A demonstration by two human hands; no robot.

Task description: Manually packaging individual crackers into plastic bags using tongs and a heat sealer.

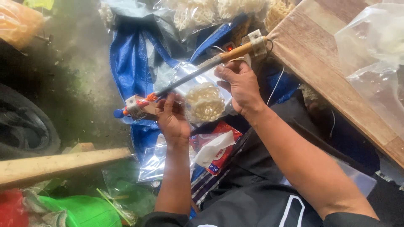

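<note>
bag: clear plastic bag (202,90) of pale cracker rounds, centre of scene, pinched under the sealer bar (189,77)
handling: I judge it light, slippery film, contents brittle; take it by the film edge, not the crackers
left hand (171,117): fingers curled around the sealer's near-left end by the orange spring, touching the bag
right hand (240,86): clenched over the bag top just under the wooden handle (237,51)
surroundings: blue tarp (130,63) beneath, wood board (328,67) far right
</note>
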